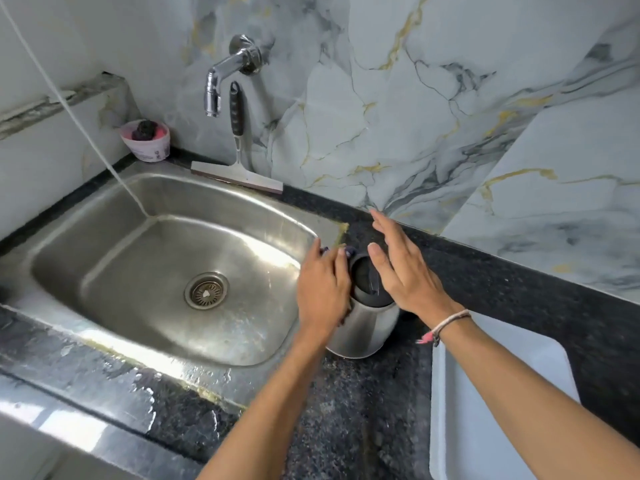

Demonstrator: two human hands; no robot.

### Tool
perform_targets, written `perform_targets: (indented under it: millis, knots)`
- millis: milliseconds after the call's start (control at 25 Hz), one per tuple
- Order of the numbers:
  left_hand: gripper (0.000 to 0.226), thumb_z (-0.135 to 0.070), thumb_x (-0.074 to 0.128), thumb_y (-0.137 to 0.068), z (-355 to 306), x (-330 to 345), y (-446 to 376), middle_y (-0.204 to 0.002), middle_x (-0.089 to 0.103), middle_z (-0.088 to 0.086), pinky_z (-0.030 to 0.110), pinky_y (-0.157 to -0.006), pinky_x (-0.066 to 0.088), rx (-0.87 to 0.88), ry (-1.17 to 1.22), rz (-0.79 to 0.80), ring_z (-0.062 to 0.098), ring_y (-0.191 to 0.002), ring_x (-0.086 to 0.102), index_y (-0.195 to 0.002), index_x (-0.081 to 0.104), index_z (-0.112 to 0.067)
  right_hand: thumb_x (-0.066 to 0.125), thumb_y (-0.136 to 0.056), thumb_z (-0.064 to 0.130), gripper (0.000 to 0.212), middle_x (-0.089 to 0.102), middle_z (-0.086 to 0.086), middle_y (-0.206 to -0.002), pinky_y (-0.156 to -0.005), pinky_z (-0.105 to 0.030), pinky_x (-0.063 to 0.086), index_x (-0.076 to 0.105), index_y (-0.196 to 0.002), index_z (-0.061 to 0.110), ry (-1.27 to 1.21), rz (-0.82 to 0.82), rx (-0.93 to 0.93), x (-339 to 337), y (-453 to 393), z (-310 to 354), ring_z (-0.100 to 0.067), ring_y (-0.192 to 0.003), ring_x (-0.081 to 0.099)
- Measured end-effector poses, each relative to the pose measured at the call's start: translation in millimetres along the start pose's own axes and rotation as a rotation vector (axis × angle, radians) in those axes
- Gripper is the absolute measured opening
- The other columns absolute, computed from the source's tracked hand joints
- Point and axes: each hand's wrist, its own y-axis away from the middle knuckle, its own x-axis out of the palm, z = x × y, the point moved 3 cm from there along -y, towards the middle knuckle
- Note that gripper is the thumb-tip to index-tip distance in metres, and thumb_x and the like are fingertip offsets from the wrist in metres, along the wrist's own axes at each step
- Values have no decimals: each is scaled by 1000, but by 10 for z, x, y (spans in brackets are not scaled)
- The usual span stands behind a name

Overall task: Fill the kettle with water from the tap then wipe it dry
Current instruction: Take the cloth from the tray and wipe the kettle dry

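A steel kettle point(367, 327) with a black lid stands on the dark granite counter point(363, 410), just right of the steel sink point(104, 271). My left hand point(323, 289) is wrapped around the kettle's handle on its left side; the handle is mostly hidden under my fingers. My right hand point(401, 268) hovers flat and open over the lid, fingers apart, holding nothing. The chrome tap point(225, 74) sticks out of the marble wall above the sink's back edge, with no water running. No cloth is visible.
A squeegee point(237, 168) leans against the wall behind the sink. A small pink tub point(147, 142) with a scrubber sits in the back left corner. A white tray point(485, 410) lies on the counter at the right. A white cord point(69, 98) hangs into the sink.
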Motion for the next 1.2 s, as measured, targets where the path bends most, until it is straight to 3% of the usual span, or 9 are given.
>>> perform_targets:
  millis: [120, 200, 320, 480, 640, 800, 920, 1000, 1200]
  knots:
    - [41, -30, 41, -106, 16, 32, -288, -104, 72, 18, 43, -83, 53, -128, 6, 35, 39, -103, 67, -100, 76, -8, 30, -107, 45, 60, 30, -5, -166, -119, -12, 18, 20, -161, 20, 74, -37, 19, 39, -19, 38, -14, -152, 29]
    - [39, -29, 41, -107, 33, 108, -106, -114, 72, 13, 44, -93, 53, -72, 121, -129, 35, -117, 64, -101, 76, -13, 29, -108, 43, 60, 30, -8, -167, -115, -3, 11, 21, -162, 17, 119, -83, 35, 46, -32, 69, -16, -152, 28]
    - [41, -25, 39, -109, 114, 262, 429, -160, 43, 12, 34, -127, 24, 105, 239, -301, 26, -155, 29, -141, 59, -12, 30, -109, 41, 60, 30, -9, -166, -114, -2, 9, 20, -162, 15, 135, -89, 36, 48, -28, 80, -18, -152, 28]
    - [49, -7, 40, -107, 343, 401, 779, -171, 13, 13, 52, -129, 12, 394, 102, -189, 39, -158, 6, -155, 34, -2, 29, -109, 44, 62, 29, -9, -167, -113, 0, 7, 19, -162, 14, 151, -58, 16, 25, -30, 99, -18, -153, 28]
    - [53, -6, 39, -106, 446, 339, 769, -169, 15, 15, 58, -127, 15, 614, -47, -120, 40, -157, 11, -157, 27, -7, 32, -109, 39, 61, 29, -10, -167, -118, -8, 14, 21, -162, 11, 167, -22, -23, 22, -18, 131, -18, -153, 29]
    - [42, -28, 35, -108, 239, 158, 42, -159, 46, 8, 30, -126, 25, 228, 236, -30, 17, -151, 35, -142, 58, -19, 29, -107, 47, 67, 28, -11, -168, -122, -35, 31, 16, -163, 13, 218, 37, -33, 31, -7, 123, -21, -154, 29]
    - [37, -27, 45, -105, 273, 74, -578, -111, 80, 0, 25, -96, 54, -79, 549, 388, 9, -110, 71, -105, 81, -19, 31, -100, 62, 77, 52, -19, -152, -104, -48, 50, 21, -160, 16, 319, 99, 15, 42, 6, 100, -35, -133, 56]
    - [34, -22, 48, -104, 423, 141, -669, -108, 80, 9, 31, -95, 57, -275, 559, 532, 20, -109, 73, -105, 80, -11, 32, -95, 72, 81, 65, -15, -138, -93, -50, 55, 35, -152, 16, 381, 138, 17, -4, -11, 108, -38, -118, 66]
    - [28, -20, 53, -105, 908, 241, 25, -85, 77, 3, 25, -74, 55, -403, 612, 35, 12, -84, 70, -96, 77, -9, 19, -92, 79, 73, 73, -1, -110, -85, -43, 50, 55, -133, 30, 659, 55, 134, 21, 75, 190, -29, -97, 71]
